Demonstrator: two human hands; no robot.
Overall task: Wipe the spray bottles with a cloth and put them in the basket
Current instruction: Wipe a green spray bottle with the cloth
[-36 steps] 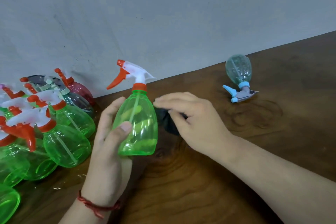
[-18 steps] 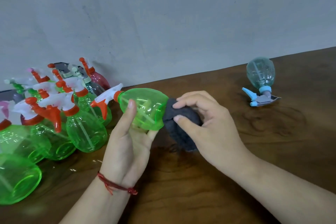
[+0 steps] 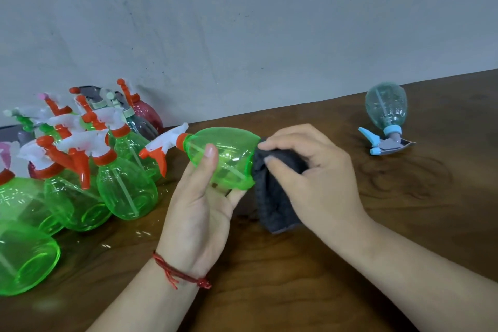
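My left hand (image 3: 198, 213) holds a clear green spray bottle (image 3: 229, 153) on its side above the table, thumb across its belly. Its white and orange trigger head (image 3: 164, 147) points left. My right hand (image 3: 310, 178) grips a dark grey cloth (image 3: 275, 205) and presses it against the bottle's base. The cloth's lower end hangs down to the table. No basket shows in this view.
A crowd of green spray bottles (image 3: 124, 188) with orange and white heads, plus a reddish one (image 3: 148, 116), lies at the left against the wall. A teal bottle (image 3: 386, 108) with a blue trigger lies at the right on the brown wooden table (image 3: 404, 224).
The green bottle went from upright to lying sideways in my left hand, head to the left. My right hand brought the grey cloth up against the bottle's base.
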